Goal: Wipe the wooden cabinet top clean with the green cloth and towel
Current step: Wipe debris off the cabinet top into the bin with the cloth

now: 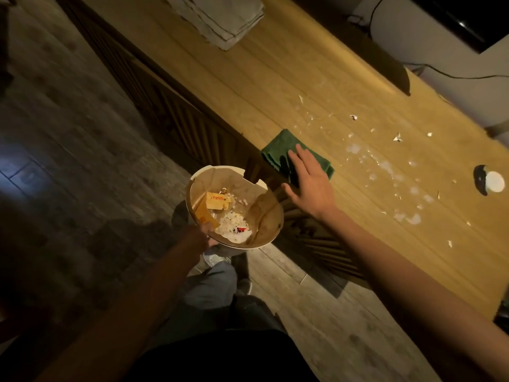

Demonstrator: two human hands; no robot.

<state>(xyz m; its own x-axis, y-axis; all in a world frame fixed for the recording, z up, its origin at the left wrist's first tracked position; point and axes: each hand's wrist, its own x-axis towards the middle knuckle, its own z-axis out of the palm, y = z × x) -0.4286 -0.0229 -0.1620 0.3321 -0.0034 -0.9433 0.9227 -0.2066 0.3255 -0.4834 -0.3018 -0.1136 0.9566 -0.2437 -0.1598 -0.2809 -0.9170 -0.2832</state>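
Sweeping crumbs toward the bin.
My right hand (308, 183) lies spread flat on the green cloth (286, 153); my left hand (205, 230) grips the bin (234, 205) rim just below the cloth's bench (275, 86) edge. Next, I'd drag the crumbs (385, 166) beyond the cloth binward.

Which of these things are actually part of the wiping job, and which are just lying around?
Part of the job: green cloth under the right hand; grey towel; cabinet top with white scraps; bin held by the left hand.

Just lying about: small white cup; black cable.
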